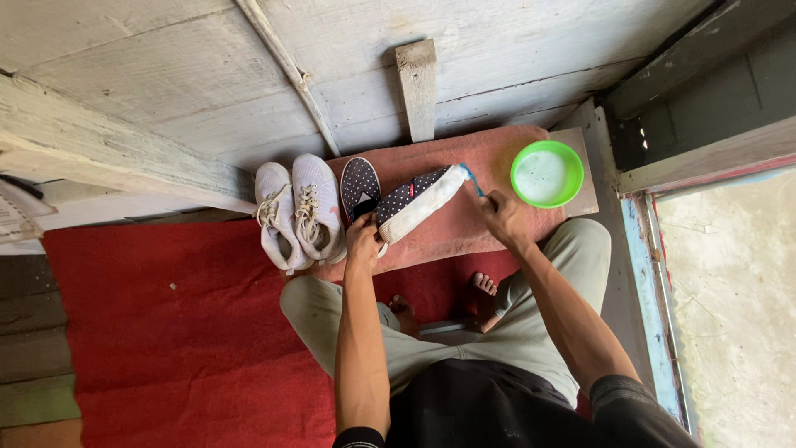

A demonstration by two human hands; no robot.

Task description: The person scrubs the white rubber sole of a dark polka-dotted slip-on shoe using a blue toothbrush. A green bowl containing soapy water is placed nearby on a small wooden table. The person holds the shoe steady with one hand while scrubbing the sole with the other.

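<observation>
My left hand point(362, 238) grips the heel end of a dark polka-dot slip-on shoe point(414, 202), turned on its side so the white sole faces me. My right hand point(502, 214) holds a small blue-handled brush point(470, 177) against the toe end of that sole. The matching polka-dot shoe point(359, 187) lies flat just left of it on a faded pink mat point(464, 228).
A pair of white lace-up sneakers point(298, 211) stands left of the mat. A green bowl of soapy water point(546, 173) sits at the mat's right end. Red carpet point(166, 332) covers the floor, wooden planks point(249, 75) rise behind, and my knees and bare feet are below.
</observation>
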